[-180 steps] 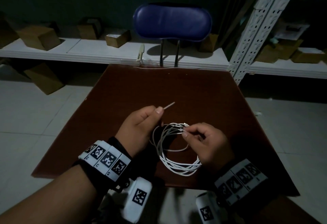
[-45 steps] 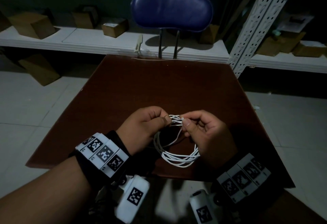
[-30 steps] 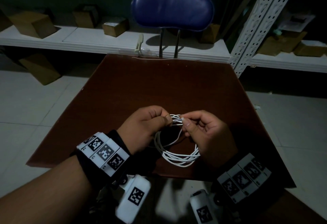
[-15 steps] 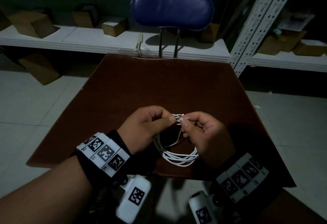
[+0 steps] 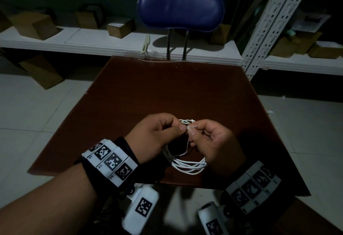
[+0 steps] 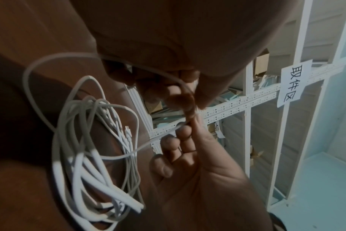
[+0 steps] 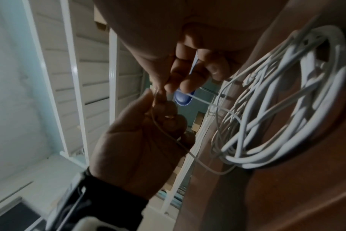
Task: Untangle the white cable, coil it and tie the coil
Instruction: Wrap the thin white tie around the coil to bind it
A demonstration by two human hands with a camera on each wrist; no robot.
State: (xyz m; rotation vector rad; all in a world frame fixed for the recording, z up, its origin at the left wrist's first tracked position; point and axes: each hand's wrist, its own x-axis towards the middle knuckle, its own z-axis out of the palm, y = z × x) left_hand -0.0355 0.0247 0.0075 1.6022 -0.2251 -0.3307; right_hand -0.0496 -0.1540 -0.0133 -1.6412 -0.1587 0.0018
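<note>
While pinched overhead, coil [image 5: 185, 162] beneath both hands [image 5: 187, 132].

The head view looks forward and down from above onto the tabletop [image 5: 167, 89], facing a blue chair [image 5: 181, 10] and shelves [image 5: 92, 43]. Each wrist view sits very close, looking along its own hand at the fingertips. All three share the white cable [image 5: 187, 164] coil and the spot where the left hand [image 5: 156, 138] and right hand [image 5: 217, 145] meet.

Paper sign [image 6: 292, 85] on shelving rack [image 6: 247, 101] reads "取件区".
</note>
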